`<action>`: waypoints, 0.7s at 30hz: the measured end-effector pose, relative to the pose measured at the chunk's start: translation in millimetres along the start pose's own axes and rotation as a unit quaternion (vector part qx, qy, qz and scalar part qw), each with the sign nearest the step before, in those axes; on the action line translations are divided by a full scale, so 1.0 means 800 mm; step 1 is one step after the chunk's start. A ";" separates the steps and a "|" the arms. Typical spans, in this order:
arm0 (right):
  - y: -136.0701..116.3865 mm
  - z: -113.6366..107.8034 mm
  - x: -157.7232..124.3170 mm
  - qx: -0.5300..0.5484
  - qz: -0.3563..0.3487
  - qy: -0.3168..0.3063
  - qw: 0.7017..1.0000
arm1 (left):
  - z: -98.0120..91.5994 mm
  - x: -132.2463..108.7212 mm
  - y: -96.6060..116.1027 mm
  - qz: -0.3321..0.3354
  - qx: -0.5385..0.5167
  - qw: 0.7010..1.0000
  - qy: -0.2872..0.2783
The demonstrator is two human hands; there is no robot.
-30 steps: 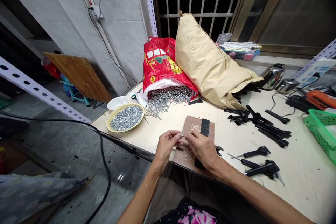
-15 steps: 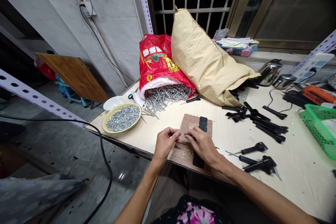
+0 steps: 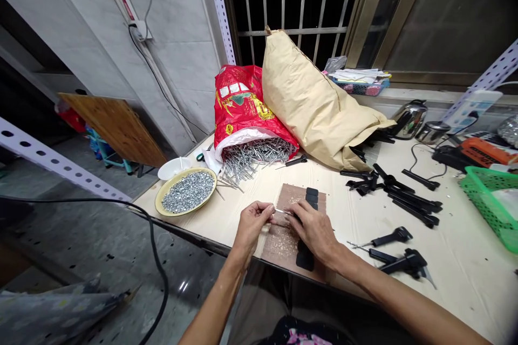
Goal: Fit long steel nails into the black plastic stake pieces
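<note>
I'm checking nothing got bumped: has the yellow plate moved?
No. The plate sits just left of the red bag and its spilled nails, as before; only the view shifted.

At the back of my table (image 3: 457, 264), a red bag (image 3: 243, 108) spills long nails (image 3: 254, 152) beside a leaning tan paper sack (image 3: 311, 102). To my left, a yellow dish (image 3: 170, 213) holds small silver screws (image 3: 188, 192), with a white bowl (image 3: 172, 168) just behind it. Spare black handles (image 3: 404, 197) lie to my right, near a green basket (image 3: 483, 202).
</note>
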State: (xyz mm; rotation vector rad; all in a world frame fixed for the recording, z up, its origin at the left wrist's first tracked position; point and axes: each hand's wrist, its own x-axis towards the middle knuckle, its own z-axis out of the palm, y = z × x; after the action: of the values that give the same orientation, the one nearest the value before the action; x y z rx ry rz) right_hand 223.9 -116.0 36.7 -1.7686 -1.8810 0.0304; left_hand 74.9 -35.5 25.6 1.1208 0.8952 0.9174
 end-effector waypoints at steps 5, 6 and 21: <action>-0.003 0.001 -0.001 -0.165 -0.062 0.059 0.983 | 0.004 -0.006 0.006 0.010 0.008 1.000 0.017; -0.003 0.002 0.000 -0.167 -0.061 0.067 0.982 | 0.004 -0.007 0.008 0.007 0.002 1.000 0.019; -0.009 0.000 0.005 -0.051 0.015 -0.006 0.999 | 0.005 -0.009 0.002 0.024 0.007 1.000 0.014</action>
State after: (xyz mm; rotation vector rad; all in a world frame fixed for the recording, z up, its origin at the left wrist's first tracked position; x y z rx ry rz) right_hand 217.5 -113.4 40.5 -1.8685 -1.8946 -0.0460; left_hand 76.0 -43.2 29.0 1.1488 0.9018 0.9686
